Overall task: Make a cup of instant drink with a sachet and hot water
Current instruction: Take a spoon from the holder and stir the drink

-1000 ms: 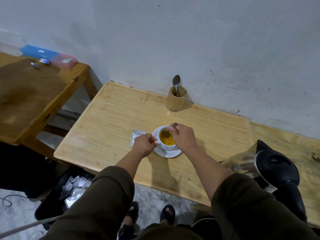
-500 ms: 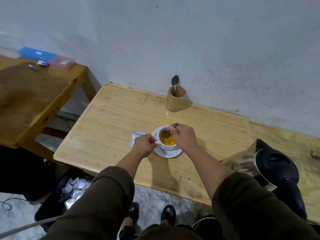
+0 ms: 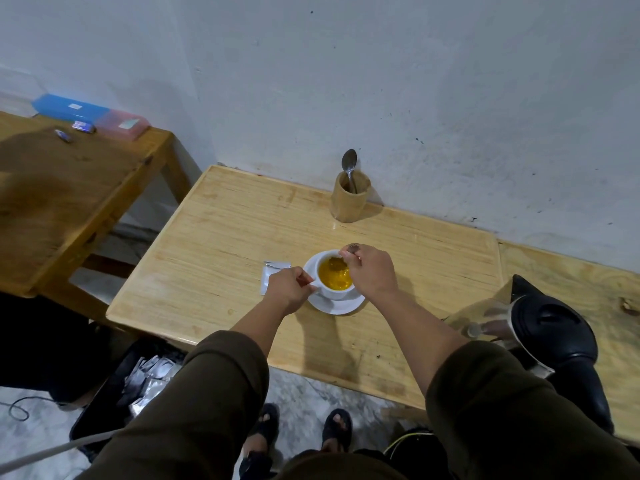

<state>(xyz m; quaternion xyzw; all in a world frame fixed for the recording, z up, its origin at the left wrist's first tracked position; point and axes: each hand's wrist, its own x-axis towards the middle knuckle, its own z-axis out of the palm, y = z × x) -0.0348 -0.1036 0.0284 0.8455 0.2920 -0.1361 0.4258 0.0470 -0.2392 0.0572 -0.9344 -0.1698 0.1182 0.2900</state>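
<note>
Your left hand (image 3: 290, 292) pinches the handle of the cup (image 3: 335, 277) so it stays put on its saucer (image 3: 337, 305) on the worktop (image 3: 221, 251). Your right hand (image 3: 370, 271) is closed around a spoon (image 3: 350, 250), dipped in the yellow drink to mix it. The torn sachet (image 3: 273, 273) lies just beside the saucer.

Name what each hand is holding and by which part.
Left hand grips the white cup by its handle. Right hand pinches the top of a spoon dipped in the drink.
</note>
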